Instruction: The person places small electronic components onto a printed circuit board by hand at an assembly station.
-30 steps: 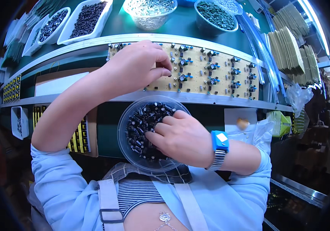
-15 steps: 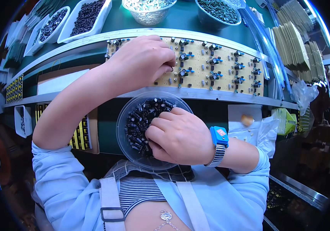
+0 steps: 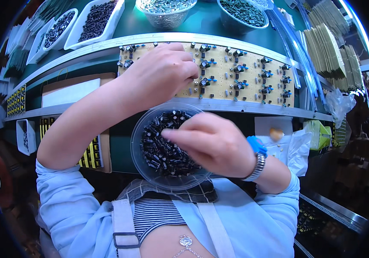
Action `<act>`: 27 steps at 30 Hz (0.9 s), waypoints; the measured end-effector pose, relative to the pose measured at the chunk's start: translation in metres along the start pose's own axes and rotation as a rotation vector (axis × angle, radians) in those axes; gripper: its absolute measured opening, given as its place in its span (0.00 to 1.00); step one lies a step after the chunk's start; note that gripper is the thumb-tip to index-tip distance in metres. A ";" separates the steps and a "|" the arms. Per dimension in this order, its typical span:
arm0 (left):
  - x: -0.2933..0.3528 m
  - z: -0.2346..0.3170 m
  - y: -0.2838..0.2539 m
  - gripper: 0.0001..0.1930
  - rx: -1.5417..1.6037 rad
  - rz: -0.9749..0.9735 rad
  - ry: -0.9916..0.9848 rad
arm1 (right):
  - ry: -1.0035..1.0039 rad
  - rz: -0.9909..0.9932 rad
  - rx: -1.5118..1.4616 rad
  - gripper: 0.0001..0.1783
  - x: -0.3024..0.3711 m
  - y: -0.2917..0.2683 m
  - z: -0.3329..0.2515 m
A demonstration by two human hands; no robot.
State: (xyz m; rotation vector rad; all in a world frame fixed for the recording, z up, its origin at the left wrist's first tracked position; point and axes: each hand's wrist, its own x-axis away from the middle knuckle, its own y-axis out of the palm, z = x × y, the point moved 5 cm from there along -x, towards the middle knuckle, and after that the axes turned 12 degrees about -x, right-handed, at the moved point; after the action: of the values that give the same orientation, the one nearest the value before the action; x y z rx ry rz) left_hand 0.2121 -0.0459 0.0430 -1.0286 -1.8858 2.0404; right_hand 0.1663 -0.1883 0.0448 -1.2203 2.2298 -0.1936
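My left hand (image 3: pixel 170 71) is over the tan circuit board (image 3: pixel 219 79), its fingers curled together and their tips down near the board. Whatever those fingers pinch is hidden behind the hand. Black cylindrical capacitors and small blue parts stand in rows on the board, which sits in a metal rail frame (image 3: pixel 244 106). Close to my body is a clear round plastic bowl (image 3: pixel 136 150) full of loose black capacitors (image 3: pixel 163 150) with silvery ends. Above its right side hovers my right hand (image 3: pixel 214 144), slightly blurred, thumb and fingers pressed together; anything between them cannot be made out.
Beyond the frame stand a white tray of dark parts (image 3: pixel 115 21), a bowl of silvery parts (image 3: pixel 167 19) and a bowl of green parts (image 3: pixel 242 17). Clear plastic tubes (image 3: pixel 294 47) lie at the right. A white container (image 3: pixel 25 135) is at the left.
My right hand has lifted out of the capacitors and shifted right, uncovering more of them. My left hand stays over the board, moved only slightly.
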 end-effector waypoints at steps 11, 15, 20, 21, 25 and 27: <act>0.030 0.052 -0.029 0.07 0.296 -0.408 0.044 | 0.416 0.392 0.149 0.05 0.014 -0.095 0.047; 0.051 0.079 -0.025 0.04 0.197 -0.409 0.224 | 0.385 0.246 0.401 0.04 0.007 -0.095 0.050; 0.056 0.084 -0.018 0.05 0.178 -0.453 0.233 | 0.337 0.182 0.630 0.06 0.000 -0.088 0.051; 0.054 0.085 -0.019 0.05 0.166 -0.453 0.243 | 0.324 0.175 0.685 0.06 0.000 -0.088 0.050; 0.052 0.087 -0.020 0.05 0.131 -0.452 0.272 | 0.282 0.150 0.852 0.09 -0.003 -0.087 0.046; 0.055 0.086 -0.021 0.05 0.179 -0.436 0.260 | 0.268 0.111 0.923 0.10 -0.007 -0.085 0.043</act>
State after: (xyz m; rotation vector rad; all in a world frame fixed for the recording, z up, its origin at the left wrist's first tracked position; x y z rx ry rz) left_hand 0.1140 -0.0811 0.0386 -0.7189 -1.5925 1.6965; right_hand 0.2541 -0.2250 0.0451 -0.5727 1.9880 -1.2360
